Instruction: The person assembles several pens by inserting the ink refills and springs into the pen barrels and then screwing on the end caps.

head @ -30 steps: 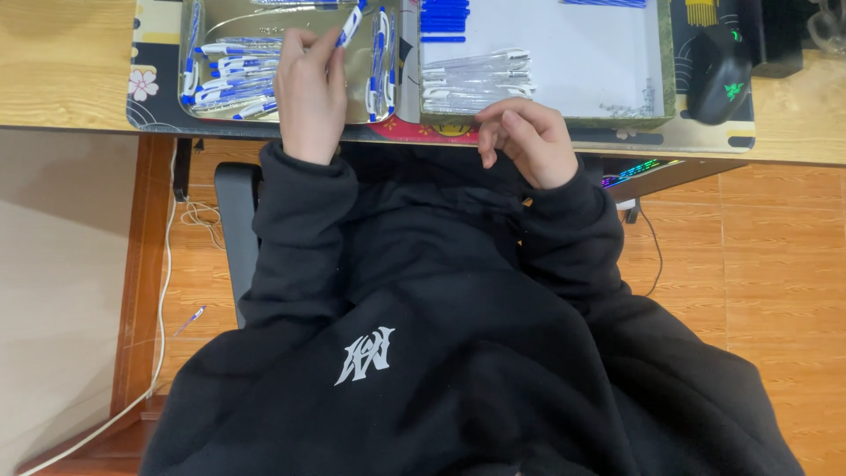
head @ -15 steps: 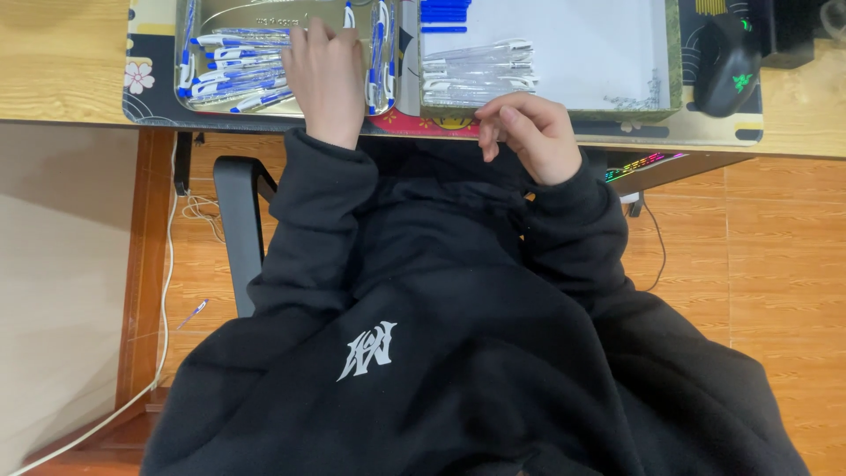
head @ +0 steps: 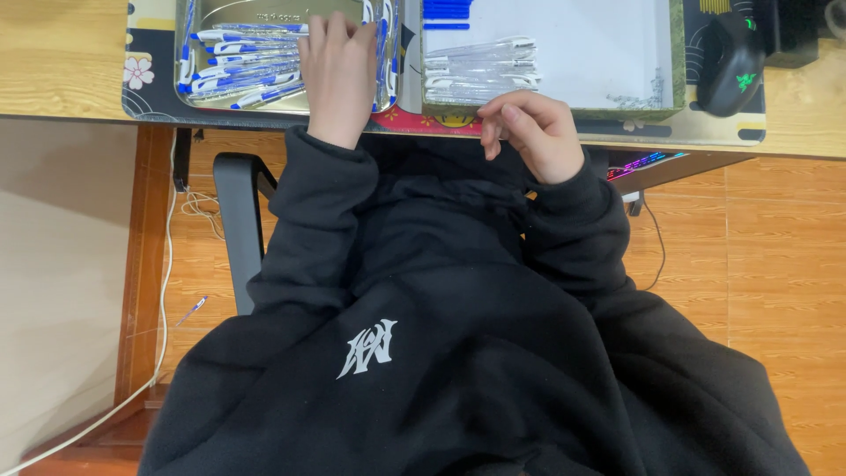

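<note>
The left hand point(head: 337, 75) lies flat in the silver tray point(head: 196, 95), fingers spread over the blue and white pens point(head: 242, 69), which lie with long axis left to right, just beside the fingers. The right hand point(head: 539, 134) is loosely curled, holding nothing, near the clear pen barrels point(head: 480, 66)

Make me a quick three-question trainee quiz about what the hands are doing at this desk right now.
1. True or false: the left hand lies in the metal tray of blue-and-white pens.
2. The right hand is nearest: A) the clear pen barrels, B) the black mouse.
3. Which tray is green-rimmed?

Key: 1 true. 2 A. 3 The white-bottomed tray on the right.
</note>
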